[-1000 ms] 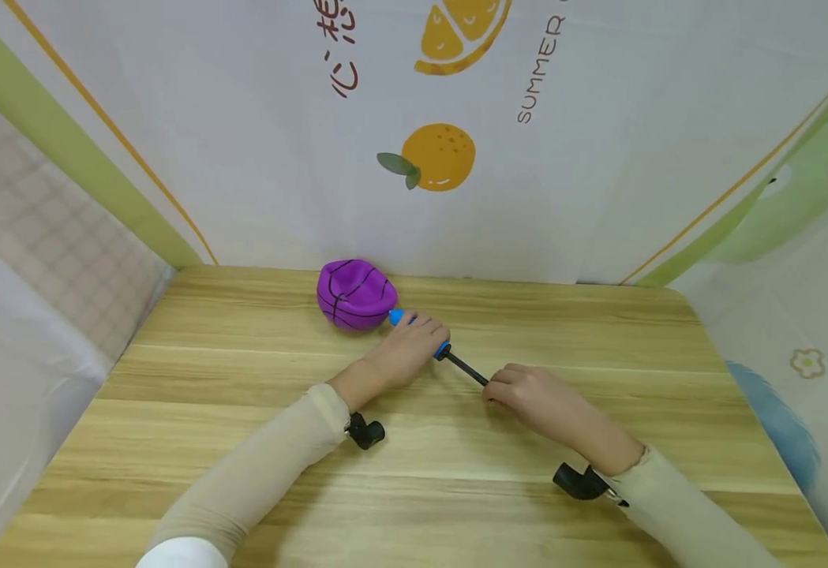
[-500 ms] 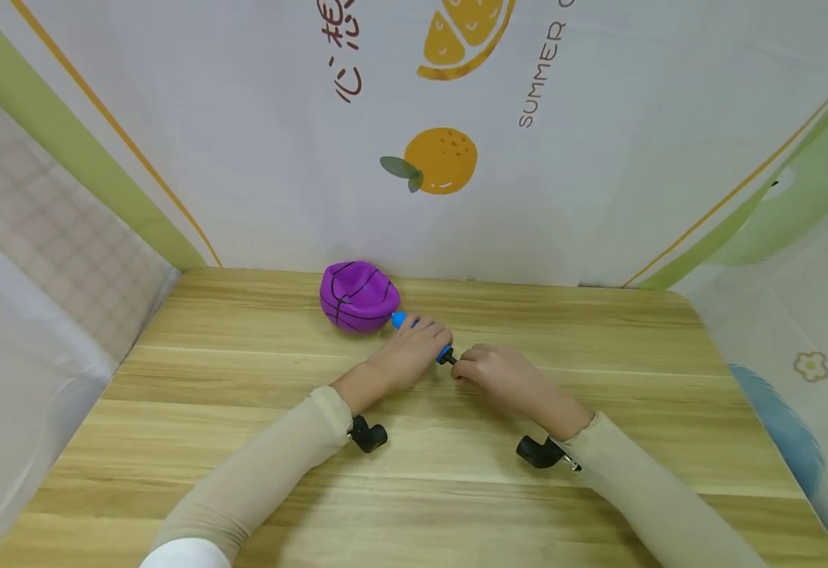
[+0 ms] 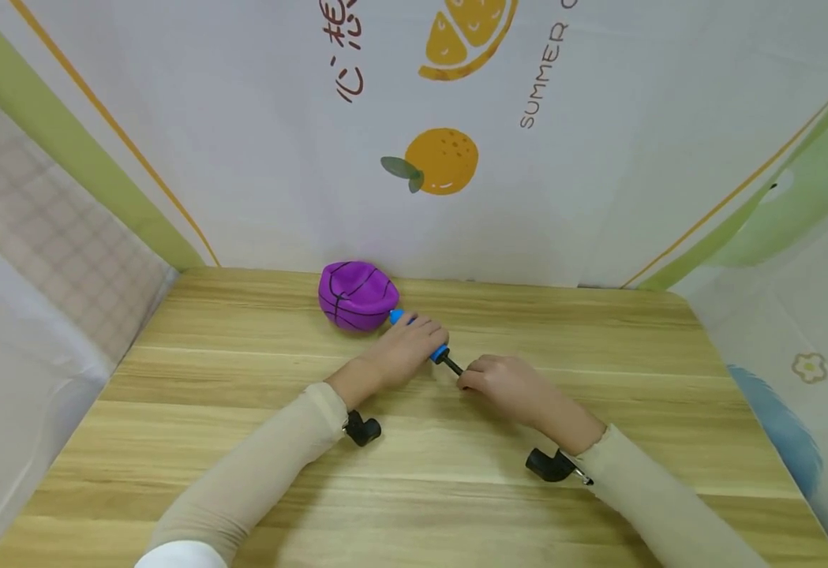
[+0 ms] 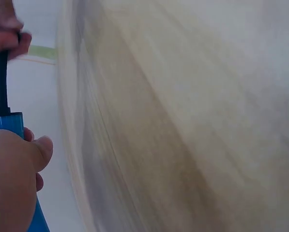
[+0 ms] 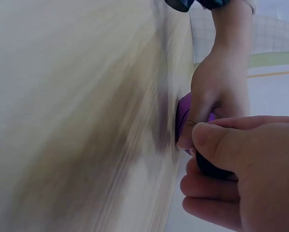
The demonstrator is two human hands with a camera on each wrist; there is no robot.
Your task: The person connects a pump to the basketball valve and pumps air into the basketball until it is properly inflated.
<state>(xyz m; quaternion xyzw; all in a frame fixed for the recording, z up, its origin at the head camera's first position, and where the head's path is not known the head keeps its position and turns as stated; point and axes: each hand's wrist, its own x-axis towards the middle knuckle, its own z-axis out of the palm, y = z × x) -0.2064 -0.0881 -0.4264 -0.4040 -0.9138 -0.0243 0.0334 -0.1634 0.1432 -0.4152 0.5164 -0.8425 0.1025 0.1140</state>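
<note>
A purple toy basketball (image 3: 357, 297), its top dented inward, lies at the back of the table. Against its right side is the tip of a blue ball pump (image 3: 439, 353). My left hand (image 3: 405, 352) grips the pump's barrel, fingers wrapped around it. From the barrel's near end a black rod (image 3: 453, 366) sticks out a short way. My right hand (image 3: 509, 386) holds the black handle (image 5: 213, 168) at the rod's end; the fingers hide most of it. In the left wrist view, the rod (image 4: 1, 84) runs between the hands. Whether a needle sits in the ball is too small to tell.
The wood-grain table (image 3: 414, 505) ends at a white printed cloth (image 3: 279, 189) just behind the ball. More cloth hangs at both sides. A black camera mount is on the left wrist (image 3: 362, 428) and another on the right (image 3: 550, 464).
My right hand moved in toward the left, sliding the rod mostly into the barrel, then drew back slightly so more rod shows. Left hand and ball stay nearly still.
</note>
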